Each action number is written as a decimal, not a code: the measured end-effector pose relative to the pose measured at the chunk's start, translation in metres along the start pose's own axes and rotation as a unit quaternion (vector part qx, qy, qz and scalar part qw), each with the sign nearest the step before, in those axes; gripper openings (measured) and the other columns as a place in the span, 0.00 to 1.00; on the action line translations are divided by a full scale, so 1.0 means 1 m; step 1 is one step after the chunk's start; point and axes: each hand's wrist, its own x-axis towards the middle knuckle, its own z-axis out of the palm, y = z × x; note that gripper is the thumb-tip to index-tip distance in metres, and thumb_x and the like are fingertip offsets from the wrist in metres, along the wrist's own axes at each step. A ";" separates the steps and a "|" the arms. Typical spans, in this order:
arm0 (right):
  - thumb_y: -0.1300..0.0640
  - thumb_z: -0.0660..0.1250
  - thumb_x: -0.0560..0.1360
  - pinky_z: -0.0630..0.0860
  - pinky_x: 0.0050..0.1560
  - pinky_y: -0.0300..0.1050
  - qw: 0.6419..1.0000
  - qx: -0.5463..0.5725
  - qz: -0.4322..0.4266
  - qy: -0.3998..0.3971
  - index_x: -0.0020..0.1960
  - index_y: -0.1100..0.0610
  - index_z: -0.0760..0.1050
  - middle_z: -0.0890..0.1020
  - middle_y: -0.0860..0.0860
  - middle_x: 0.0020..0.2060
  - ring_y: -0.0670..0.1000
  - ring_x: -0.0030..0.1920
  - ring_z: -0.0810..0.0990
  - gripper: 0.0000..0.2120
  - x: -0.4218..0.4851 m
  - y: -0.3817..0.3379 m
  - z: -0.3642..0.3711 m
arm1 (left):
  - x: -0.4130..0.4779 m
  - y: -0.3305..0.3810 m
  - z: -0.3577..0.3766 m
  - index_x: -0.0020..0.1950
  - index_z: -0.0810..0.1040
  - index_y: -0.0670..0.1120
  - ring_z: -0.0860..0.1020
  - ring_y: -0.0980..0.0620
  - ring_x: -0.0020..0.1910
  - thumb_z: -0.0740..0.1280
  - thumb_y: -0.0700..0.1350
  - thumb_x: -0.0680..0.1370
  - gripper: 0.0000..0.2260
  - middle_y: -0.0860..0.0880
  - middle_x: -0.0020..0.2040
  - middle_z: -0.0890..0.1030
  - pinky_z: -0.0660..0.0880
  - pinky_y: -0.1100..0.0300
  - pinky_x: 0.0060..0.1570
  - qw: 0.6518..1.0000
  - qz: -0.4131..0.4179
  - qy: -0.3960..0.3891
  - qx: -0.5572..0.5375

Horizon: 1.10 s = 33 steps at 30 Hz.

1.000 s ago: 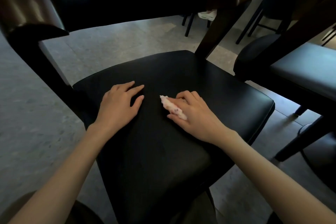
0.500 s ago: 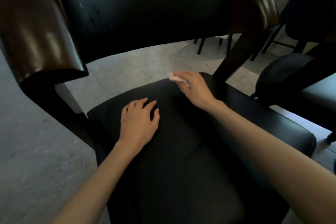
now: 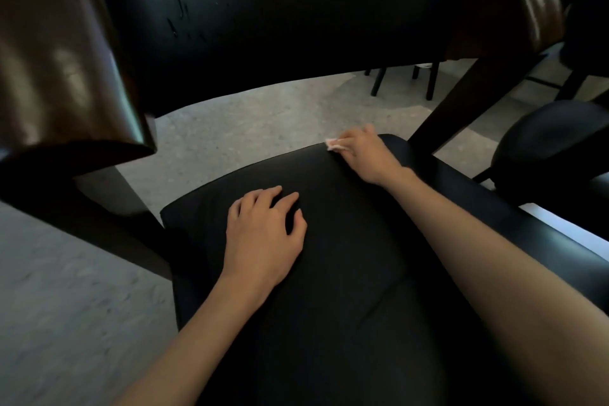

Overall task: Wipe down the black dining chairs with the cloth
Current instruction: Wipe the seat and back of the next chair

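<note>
Now | right hand pinches crumpled cloth | left hand on smooth padded seat

The seat's near half lies bare. The left hand lies flat on its left part, and the right hand, pinching the cloth, sits at its far edge. Beyond, a gap over the floor opens under the backrest, bounded by the left post and right post. A neighbouring chair crowds the right side.

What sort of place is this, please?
Probably a restaurant or dining room: the black padded chair seat, a second black padded chair beside it, and more dark chair legs on the grey speckled floor.
</note>
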 end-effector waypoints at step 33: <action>0.62 0.62 0.80 0.69 0.65 0.49 0.995 0.083 -0.056 -0.014 0.70 0.55 0.72 0.72 0.54 0.70 0.55 0.65 0.73 0.19 -0.160 -0.070 -0.031 | -0.005 0.005 -0.004 0.72 0.69 0.53 0.66 0.46 0.72 0.55 0.52 0.82 0.19 0.48 0.73 0.69 0.62 0.48 0.70 0.999 0.008 -0.020 0.030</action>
